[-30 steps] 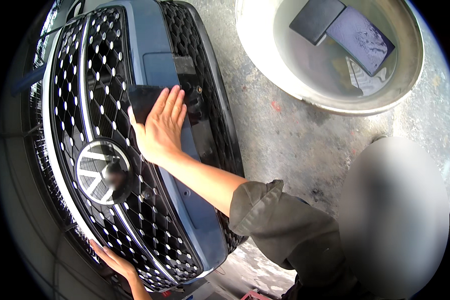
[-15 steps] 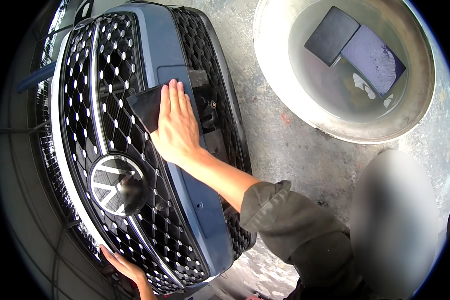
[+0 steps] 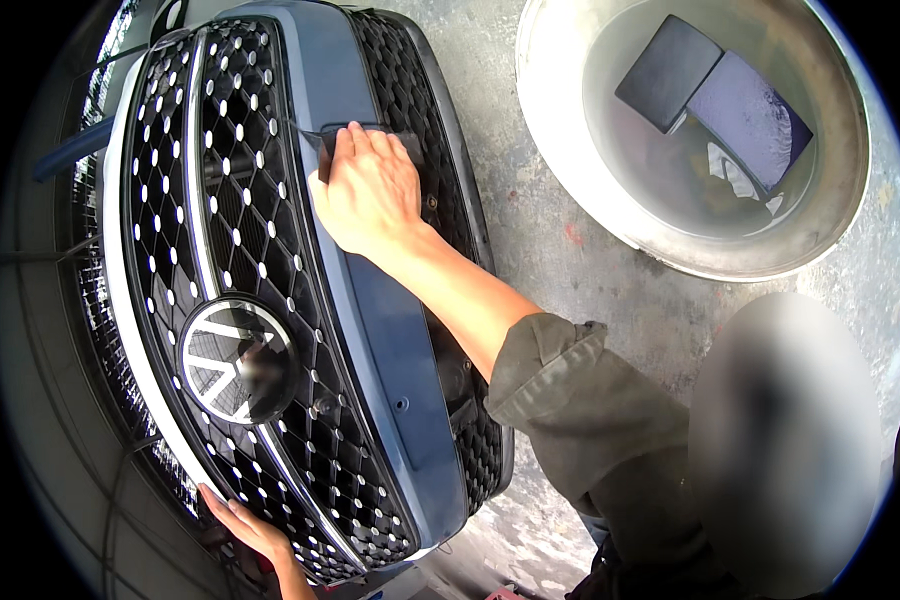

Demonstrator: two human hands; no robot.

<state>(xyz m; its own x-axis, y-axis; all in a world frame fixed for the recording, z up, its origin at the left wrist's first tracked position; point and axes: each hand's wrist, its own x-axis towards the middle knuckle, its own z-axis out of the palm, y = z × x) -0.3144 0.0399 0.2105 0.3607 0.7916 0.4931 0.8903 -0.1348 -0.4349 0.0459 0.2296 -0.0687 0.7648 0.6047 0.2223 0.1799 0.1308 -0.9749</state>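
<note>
Right hand (image 3: 370, 195) pressing a thin dark sheet (image 3: 320, 141) to the bumper strip

Its fingers lie side by side, stretched out over the sheet rather than clamped on it; the thumb sits apart toward the left. The left hand (image 3: 250, 530) rests with extended fingers at the front bumper's (image 3: 330, 65) lower-left edge.

The work looks under way: the sheet is against the upper part of the blue-grey bumper strip (image 3: 395, 345), and the stretch below the wrist is uncovered. Which areas are done and which are left cannot be told from the surface.

The bumper lies turned on its side, its long axis running from the top toward the bottom and leaning slightly right, with its white edge (image 3: 113, 235) facing left. The sheet, mostly hidden under the palm, seems to poke one corner up and left; its long axis is unclear.

Apart from it, on the concrete floor (image 3: 590, 290), a basin (image 3: 560, 150) of water holds two flat pads (image 3: 745, 115).
</note>
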